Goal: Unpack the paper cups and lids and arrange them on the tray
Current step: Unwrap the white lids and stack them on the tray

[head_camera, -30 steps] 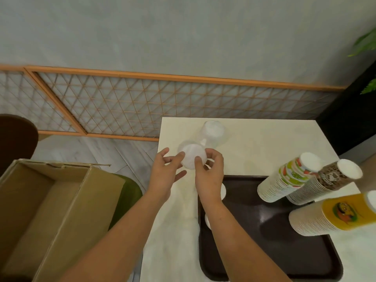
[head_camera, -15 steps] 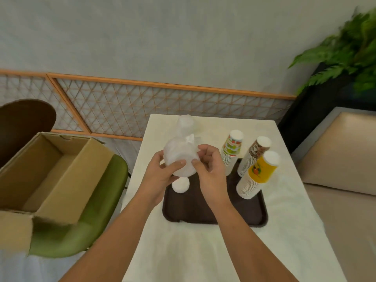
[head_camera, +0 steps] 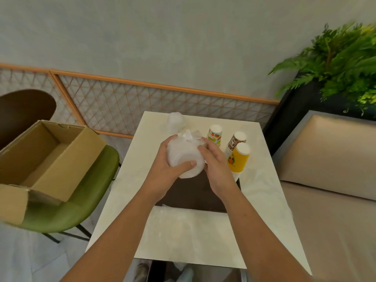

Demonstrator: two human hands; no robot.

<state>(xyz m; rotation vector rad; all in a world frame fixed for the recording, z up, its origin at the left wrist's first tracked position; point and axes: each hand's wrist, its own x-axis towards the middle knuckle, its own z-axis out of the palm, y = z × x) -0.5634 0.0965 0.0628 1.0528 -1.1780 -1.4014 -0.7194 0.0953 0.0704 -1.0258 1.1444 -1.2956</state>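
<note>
At frame centre, over the tray (head_camera: pixel 193 197), left hand (head_camera: pixel 167 173) and right hand (head_camera: pixel 216 166) grip the bagged lids (head_camera: pixel 182 152), fingers curled.

Yellow cup stack (head_camera: pixel 238 159), dark brown tray (head_camera: pixel 191 192)

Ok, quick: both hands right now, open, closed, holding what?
Left hand: closed, gripping the plastic-wrapped stack of lids.
Right hand: closed on the same stack, fingers near its knotted top.

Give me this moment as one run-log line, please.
left hand: grips wrapped lid pack | right hand: holds same pack | tray: below
</note>
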